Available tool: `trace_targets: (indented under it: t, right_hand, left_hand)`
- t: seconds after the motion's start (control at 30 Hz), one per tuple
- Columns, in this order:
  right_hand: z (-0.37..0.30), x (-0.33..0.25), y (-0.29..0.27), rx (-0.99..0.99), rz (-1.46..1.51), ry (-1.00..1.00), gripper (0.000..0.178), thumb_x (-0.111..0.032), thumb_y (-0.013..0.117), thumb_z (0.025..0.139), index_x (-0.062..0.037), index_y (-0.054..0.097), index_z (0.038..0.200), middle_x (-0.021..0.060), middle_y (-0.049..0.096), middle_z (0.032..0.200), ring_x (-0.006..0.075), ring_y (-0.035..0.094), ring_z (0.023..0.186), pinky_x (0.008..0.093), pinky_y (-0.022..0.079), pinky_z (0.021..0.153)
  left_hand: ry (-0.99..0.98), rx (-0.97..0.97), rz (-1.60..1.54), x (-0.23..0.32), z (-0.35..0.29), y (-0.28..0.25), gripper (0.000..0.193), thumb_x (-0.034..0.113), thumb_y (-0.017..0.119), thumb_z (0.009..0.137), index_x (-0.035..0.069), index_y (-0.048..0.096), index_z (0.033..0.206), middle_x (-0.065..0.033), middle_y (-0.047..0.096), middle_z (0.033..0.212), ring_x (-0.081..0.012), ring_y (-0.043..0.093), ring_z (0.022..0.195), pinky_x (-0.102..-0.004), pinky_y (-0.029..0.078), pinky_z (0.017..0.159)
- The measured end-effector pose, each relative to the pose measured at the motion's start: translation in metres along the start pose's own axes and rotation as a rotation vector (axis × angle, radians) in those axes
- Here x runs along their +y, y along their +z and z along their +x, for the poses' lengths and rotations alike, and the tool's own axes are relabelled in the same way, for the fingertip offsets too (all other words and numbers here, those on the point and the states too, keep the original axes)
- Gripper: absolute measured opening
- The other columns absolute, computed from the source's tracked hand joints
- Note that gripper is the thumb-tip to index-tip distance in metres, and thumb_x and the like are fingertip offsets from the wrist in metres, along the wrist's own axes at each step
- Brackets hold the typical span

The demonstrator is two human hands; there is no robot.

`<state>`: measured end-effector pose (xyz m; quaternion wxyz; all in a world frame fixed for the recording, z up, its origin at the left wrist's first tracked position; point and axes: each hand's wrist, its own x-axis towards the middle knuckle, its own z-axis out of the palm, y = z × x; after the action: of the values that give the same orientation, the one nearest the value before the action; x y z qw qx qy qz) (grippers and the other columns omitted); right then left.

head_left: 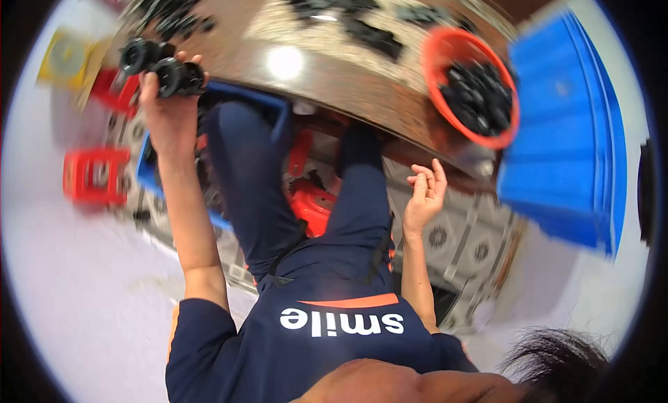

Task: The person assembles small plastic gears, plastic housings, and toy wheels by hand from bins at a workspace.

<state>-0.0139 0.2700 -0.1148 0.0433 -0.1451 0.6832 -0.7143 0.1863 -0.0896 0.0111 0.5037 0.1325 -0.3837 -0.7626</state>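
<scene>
My left hand [165, 111] is raised at the upper left and grips a couple of black round plastic parts [161, 65] at the edge of the brown table [334, 83]. My right hand [426, 191] hangs in front of the table's near edge with its fingers apart and nothing in it. A red-orange bowl [437, 49] full of black parts stands on the table to the right, a short way beyond my right hand. My legs in dark blue trousers reach under the table.
More black parts [369, 33] lie scattered on the tabletop. A blue tray [277, 111] sits by my left knee. A stack of blue crates [563, 131] stands at the right. A red stool [309, 204] is under me, another red stool [94, 175] at the left.
</scene>
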Motion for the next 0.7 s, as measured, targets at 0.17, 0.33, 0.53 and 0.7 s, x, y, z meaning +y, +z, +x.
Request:
trace_targets:
  t: [0.17,0.33,0.53,0.7]
  right_hand:
    - [0.031,-0.022,0.112,-0.477,-0.2,-0.47,0.031,0.006,0.054,0.092,-0.0019,0.061,0.121,0.0096,0.066,0.104,0.0127,0.061,0.082,0.025,0.052,0.073]
    - [0.073,-0.018,0.154,-0.633,-0.64,-1.009,0.034,0.01,0.057,0.084,-0.0025,0.064,0.115,0.0143,0.065,0.107,0.0297,0.063,0.097,0.0363,0.05,0.085]
    - [0.109,0.003,0.167,-0.754,-0.774,-1.028,0.034,0.006,0.055,0.089,-0.0019,0.06,0.122,0.0153,0.063,0.114,0.0308,0.061,0.106,0.0371,0.048,0.092]
    - [0.115,0.029,0.177,-0.719,-0.855,-0.91,0.038,-0.002,0.06,0.092,-0.0012,0.055,0.129,0.0172,0.061,0.116,0.0315,0.06,0.103,0.0362,0.049,0.084]
  left_hand:
    - [0.16,0.526,0.39,0.037,-0.065,-0.161,0.052,0.024,0.063,0.091,0.021,0.039,0.137,-0.0078,0.058,0.118,-0.0247,0.06,0.107,-0.0414,0.054,0.08]
    - [-0.075,0.748,0.464,-0.028,-0.159,-0.287,0.104,0.018,0.074,0.083,0.01,-0.002,0.154,-0.0167,0.048,0.134,-0.0235,0.05,0.119,-0.0374,0.039,0.102]
    - [-0.327,0.915,1.137,-0.107,-0.185,-0.333,0.111,0.03,0.081,0.069,0.012,0.011,0.153,-0.0243,0.025,0.145,-0.0405,0.032,0.132,-0.047,0.032,0.108]
    - [-0.073,0.848,1.772,-0.129,-0.118,-0.305,0.092,0.044,0.076,0.074,0.023,0.028,0.15,-0.0217,0.018,0.152,-0.0491,0.017,0.138,-0.0681,0.025,0.102]
